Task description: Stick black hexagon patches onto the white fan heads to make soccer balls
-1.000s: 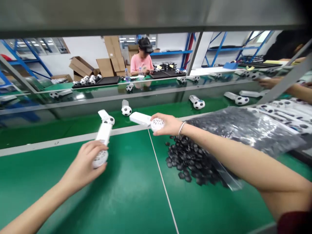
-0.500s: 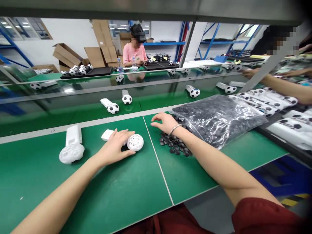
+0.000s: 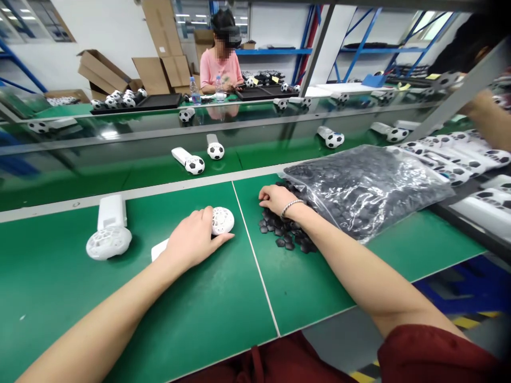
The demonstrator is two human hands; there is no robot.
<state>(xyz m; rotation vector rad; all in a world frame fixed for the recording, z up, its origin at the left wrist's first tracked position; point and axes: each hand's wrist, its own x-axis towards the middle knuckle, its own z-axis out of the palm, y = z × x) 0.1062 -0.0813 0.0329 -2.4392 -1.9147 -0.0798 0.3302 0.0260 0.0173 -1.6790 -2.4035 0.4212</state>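
Hands rest on the green bench (image 3: pixel 51 287): left hand (image 3: pixel 191 239) cupped over a white lattice ball (image 3: pixel 222 221), right hand (image 3: pixel 277 199) loosely curled, empty, touching black hexagonal pieces (image 3: pixel 281 234) beside a clear plastic bag (image 3: pixel 367 191).

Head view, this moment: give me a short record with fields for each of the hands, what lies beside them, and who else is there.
left hand: on a white lattice ball, with a white handle under its heel
right hand: at a loose pile of black hexagonal patches
beside: clear plastic bag of similar patches; second lattice ball
beyond: soccer-patterned ball on a handle
others: co-worker in a pink shirt across the bench
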